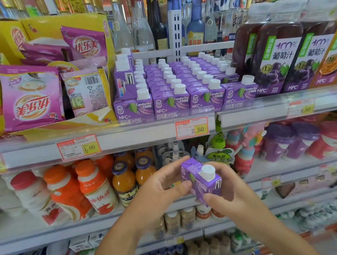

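I see the purple carton (204, 188) low at six o'clock, tilted with its cap toward one o'clock. My left hand (159, 189) pinches its left face and my right hand (229, 194) curls round its lower corner (likely to turn the label into view). Matching cartons (181, 87) stand at twelve o'clock.

you face white shop shelves (136, 138) in bright, even light; price tags (192, 128) line their edges, bottles (158, 23) stand behind.

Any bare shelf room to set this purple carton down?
Bare strip of middle shelf in front of the purple cups; another at its left front, below the tipped white bottles. The purple carton rows above are packed cap to cap.
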Demonstrator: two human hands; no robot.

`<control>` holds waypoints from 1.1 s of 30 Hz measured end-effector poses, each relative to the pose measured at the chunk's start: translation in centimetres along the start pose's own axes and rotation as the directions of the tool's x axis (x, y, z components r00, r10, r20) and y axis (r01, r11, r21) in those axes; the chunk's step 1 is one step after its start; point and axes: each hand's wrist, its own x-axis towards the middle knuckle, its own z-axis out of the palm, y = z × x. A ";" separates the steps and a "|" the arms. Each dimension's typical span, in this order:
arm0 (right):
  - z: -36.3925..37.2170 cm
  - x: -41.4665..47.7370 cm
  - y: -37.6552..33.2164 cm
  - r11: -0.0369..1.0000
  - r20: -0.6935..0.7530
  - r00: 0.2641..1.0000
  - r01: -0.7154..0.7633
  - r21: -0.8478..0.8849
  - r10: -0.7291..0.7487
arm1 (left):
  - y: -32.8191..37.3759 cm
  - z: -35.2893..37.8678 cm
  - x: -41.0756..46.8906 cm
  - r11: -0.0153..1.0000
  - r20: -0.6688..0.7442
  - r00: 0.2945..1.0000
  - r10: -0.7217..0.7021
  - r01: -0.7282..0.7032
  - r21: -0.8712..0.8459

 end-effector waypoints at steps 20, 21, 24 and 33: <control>-5.6 1.6 -8.0 0.765 0.080 0.989 0.145 -0.627 -0.122 | 1.5 1.2 1.3 0.901 -0.134 0.926 0.352 -0.296 0.317; -6.0 2.1 -9.4 0.700 0.112 0.985 0.170 -0.693 -0.129 | 2.1 1.3 1.6 0.880 -0.139 0.909 0.394 -0.329 0.343; -7.0 3.3 -13.6 0.551 0.197 0.977 0.206 -0.808 -0.075 | 4.7 1.6 2.6 0.792 -0.149 0.839 0.523 -0.413 0.450; -10.2 9.8 -24.3 -0.018 0.231 0.948 0.233 -0.972 -0.217 | 8.8 -1.9 7.6 0.195 -0.030 0.608 0.794 -0.208 0.959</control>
